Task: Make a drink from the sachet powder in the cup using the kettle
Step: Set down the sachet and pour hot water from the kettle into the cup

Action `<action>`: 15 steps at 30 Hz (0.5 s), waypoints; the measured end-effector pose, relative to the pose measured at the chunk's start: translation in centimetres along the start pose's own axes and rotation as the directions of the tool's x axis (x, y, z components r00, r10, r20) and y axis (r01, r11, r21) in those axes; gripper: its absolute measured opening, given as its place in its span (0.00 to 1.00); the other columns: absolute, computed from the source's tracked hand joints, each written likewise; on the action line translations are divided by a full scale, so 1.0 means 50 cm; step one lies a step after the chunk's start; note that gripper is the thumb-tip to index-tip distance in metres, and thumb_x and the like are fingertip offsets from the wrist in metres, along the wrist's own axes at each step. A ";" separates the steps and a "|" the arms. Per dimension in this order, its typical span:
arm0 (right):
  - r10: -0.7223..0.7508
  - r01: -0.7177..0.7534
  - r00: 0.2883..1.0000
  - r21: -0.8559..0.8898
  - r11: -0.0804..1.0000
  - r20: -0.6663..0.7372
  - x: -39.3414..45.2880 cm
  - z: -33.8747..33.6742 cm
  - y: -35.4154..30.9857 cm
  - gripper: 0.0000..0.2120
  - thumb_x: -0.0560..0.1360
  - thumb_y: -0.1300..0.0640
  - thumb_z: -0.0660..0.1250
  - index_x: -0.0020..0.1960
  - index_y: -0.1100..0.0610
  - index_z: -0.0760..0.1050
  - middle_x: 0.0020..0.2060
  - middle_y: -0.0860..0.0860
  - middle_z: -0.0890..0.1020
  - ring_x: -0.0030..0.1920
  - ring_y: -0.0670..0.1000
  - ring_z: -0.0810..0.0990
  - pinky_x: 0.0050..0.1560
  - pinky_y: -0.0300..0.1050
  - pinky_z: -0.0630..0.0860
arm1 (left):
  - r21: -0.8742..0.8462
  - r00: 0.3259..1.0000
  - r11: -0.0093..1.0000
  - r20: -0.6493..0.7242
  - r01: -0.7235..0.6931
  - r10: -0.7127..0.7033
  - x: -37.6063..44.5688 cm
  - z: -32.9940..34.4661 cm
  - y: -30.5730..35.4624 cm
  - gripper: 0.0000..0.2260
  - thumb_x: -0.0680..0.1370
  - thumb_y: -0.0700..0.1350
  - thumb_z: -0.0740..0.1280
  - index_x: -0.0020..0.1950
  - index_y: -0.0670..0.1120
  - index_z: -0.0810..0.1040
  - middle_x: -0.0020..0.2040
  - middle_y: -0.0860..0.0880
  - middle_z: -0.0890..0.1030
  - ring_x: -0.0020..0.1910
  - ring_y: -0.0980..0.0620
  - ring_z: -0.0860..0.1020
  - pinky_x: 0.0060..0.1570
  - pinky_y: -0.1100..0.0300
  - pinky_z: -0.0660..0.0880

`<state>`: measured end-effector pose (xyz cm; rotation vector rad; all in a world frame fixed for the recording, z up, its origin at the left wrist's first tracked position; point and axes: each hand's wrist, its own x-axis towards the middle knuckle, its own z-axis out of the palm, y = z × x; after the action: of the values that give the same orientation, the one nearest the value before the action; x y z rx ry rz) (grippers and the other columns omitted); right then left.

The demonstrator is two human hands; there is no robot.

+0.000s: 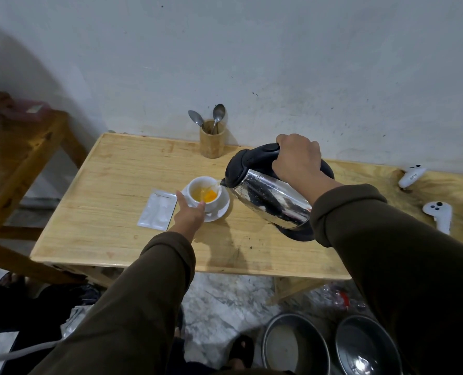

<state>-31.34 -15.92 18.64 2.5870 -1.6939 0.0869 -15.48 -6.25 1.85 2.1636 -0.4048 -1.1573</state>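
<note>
Table [111,239]: front-left bare; sachet [157,209] touching saucer [221,209] centre; spoon holder [212,142] rear; two controllers [438,212] right edge

Two spoons [207,118] are held upright in a wooden holder [212,143] at the table's [111,185] back edge. Two white controllers [425,196] are laid on its right end. Two round metal pans [330,347] are seen on the floor below.

Plain home corner, wooden table [116,169] against scuffed wall, spoon holder [212,142], floor pans [295,345]
</note>
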 end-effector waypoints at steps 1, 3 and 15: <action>0.000 0.000 1.000 -0.001 1.000 -0.002 0.001 0.001 0.000 0.09 0.74 0.63 0.61 0.54 0.59 0.73 0.40 0.54 0.71 0.49 0.59 0.76 0.56 0.52 0.70 | -0.002 1.000 1.000 -0.002 -0.001 0.001 0.001 0.000 0.001 0.37 0.79 0.56 0.61 0.77 0.59 0.37 0.72 0.33 0.63 0.68 0.33 0.69 0.65 0.38 0.70; -0.002 0.002 1.000 0.000 1.000 -0.003 0.001 0.003 0.001 0.10 0.74 0.63 0.61 0.54 0.59 0.73 0.40 0.54 0.71 0.50 0.59 0.77 0.56 0.52 0.70 | -0.009 1.000 1.000 0.001 -0.002 0.002 0.000 0.000 0.001 0.37 0.79 0.56 0.61 0.77 0.59 0.37 0.73 0.33 0.63 0.68 0.33 0.69 0.66 0.38 0.70; -0.002 0.002 1.000 0.010 1.000 -0.003 0.002 0.006 0.006 0.09 0.74 0.63 0.61 0.54 0.60 0.73 0.40 0.54 0.71 0.50 0.60 0.77 0.58 0.53 0.70 | 0.017 1.000 1.000 0.012 -0.004 0.004 -0.010 -0.001 0.004 0.36 0.80 0.55 0.60 0.77 0.58 0.36 0.71 0.34 0.66 0.66 0.34 0.72 0.64 0.40 0.71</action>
<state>-31.55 -16.16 18.36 2.5946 -1.6941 0.0994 -15.71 -6.13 2.32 2.1705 -0.4259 -1.1690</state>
